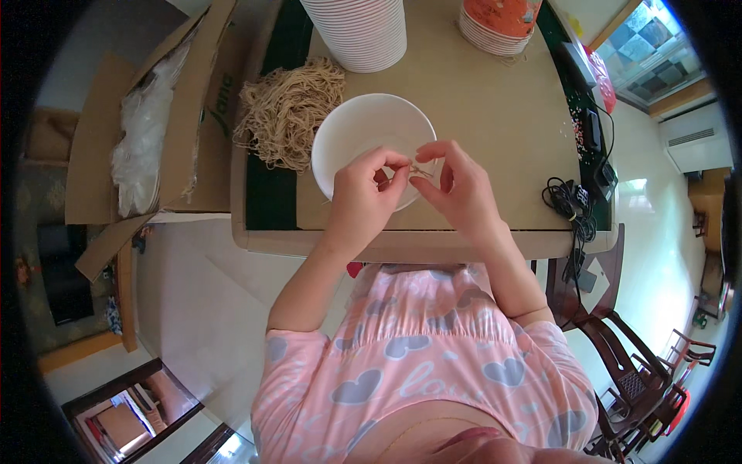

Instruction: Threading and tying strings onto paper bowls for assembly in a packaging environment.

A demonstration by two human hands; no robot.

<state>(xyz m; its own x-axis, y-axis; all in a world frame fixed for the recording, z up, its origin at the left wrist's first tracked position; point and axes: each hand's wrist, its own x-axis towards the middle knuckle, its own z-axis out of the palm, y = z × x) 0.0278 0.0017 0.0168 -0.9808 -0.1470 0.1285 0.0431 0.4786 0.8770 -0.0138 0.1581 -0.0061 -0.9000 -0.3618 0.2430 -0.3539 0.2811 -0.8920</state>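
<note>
A large white paper bucket [359,127] stands near the table's front edge, its mouth facing up toward me. Over its near right rim, my left hand [365,192] pinches a short tan string [418,169] between thumb and index finger. Close by on the right, my right hand [466,192] curves around the string's loose end, thumb and index finger apart. Whether the right thumb touches the string is hard to make out. Beside the bucket on the left lies a tangled heap of tan strings [287,112].
Behind the bucket rises a tall stack of white paper buckets [359,35]; an orange-printed stack [501,23] stands far right. Black cables [570,205] hang over the table's right edge. An open cardboard box [202,116] with plastic-wrapped contents sits left. Dark wooden chairs [630,348] stand to the right.
</note>
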